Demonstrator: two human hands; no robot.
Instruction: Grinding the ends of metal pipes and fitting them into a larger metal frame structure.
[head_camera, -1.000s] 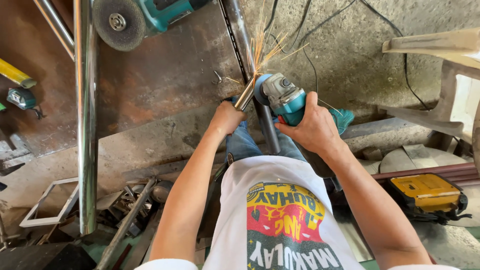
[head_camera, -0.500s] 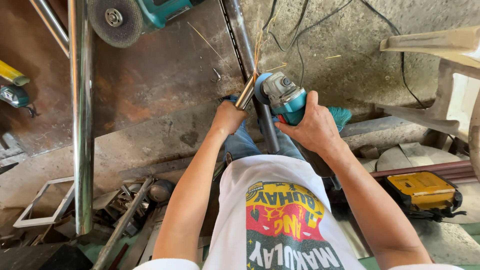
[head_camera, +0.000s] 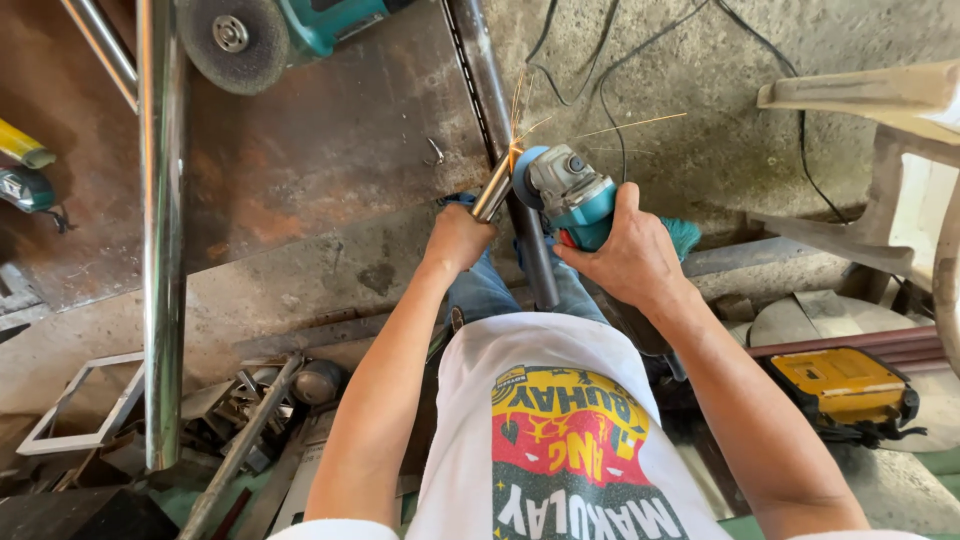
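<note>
Our left hand (head_camera: 455, 238) grips a short shiny steel tube (head_camera: 493, 189) over the rusty steel plate's (head_camera: 330, 150) right edge, our right hand (head_camera: 625, 255) clasping a teal angle grinder (head_camera: 570, 190), sparks at the tube's tip.

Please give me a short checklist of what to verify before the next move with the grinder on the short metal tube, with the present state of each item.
1. Left hand grips the short metal tube: ok.
2. Right hand wraps the teal angle grinder: ok.
3. Disc meets the tube end, sparks fly away from the body: ok.
4. Gloves on hands: not ok, both bare.
5. Grinder cable clear of the disc: cannot tell.
6. Second grinder on the rusty steel plate lies apart from the sparks: ok.
</note>
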